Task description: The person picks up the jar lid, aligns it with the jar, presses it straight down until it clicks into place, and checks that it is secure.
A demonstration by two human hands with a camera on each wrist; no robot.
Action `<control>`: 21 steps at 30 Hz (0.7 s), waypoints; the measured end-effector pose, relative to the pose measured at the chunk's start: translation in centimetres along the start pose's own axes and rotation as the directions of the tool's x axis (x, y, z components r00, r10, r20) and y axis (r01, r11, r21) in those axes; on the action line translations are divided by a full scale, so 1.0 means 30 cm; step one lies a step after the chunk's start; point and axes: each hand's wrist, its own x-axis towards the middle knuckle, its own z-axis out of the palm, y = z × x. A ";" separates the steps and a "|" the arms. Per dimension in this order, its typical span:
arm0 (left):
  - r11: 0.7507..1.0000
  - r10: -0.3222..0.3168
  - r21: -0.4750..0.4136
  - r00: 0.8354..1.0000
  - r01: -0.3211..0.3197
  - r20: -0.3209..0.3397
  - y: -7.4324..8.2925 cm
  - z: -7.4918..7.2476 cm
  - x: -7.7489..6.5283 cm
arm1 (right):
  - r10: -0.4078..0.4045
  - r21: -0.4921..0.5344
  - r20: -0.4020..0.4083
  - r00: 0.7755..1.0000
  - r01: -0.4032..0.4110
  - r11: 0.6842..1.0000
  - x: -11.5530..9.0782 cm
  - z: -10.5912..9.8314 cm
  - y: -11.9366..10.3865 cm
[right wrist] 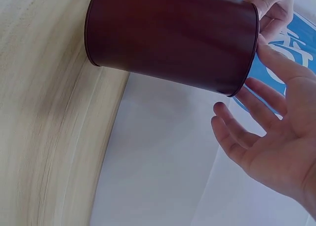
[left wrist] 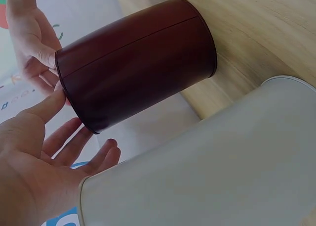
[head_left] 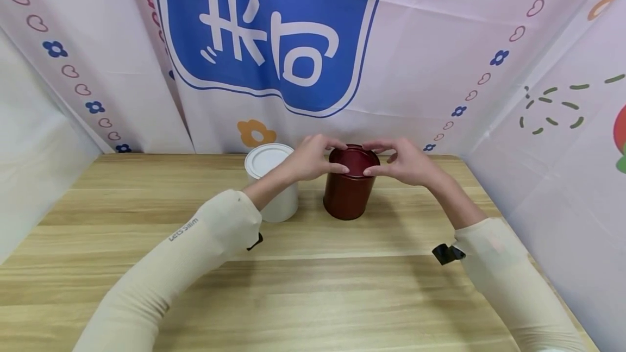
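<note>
A dark red cylindrical can (head_left: 347, 197) stands upright on the wooden table, its top facing up. My left hand (head_left: 313, 159) holds the left side of its upper rim, thumb on the near edge and a finger at the far edge. On the right side, my right hand (head_left: 408, 162) holds the same rim in a similar way. The other fingers of the right hand (right wrist: 286, 137) stay off the can in the right wrist view. Whether the red top is a lid or an opening, I cannot tell. A white can (head_left: 281, 205) with a white lid stands left of it, partly behind my left forearm.
The wooden table (head_left: 313, 297) runs up to a printed white cloth (head_left: 415, 58) hanging behind the cans. More cloth (head_left: 552, 151) borders the right side. In the left wrist view the white can (left wrist: 207, 161) lies close beside my left hand.
</note>
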 end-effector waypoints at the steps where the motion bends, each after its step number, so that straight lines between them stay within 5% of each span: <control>1: 1.000 0.000 0.000 1.000 0.000 0.002 0.000 -0.001 0.000 | 0.000 0.000 0.001 1.000 0.000 1.000 0.000 0.000 -0.001; 21: 0.999 -0.014 -0.039 1.000 0.014 0.008 0.003 -0.005 0.002 | 0.042 -0.012 0.031 0.999 -0.042 0.999 0.003 -0.001 -0.007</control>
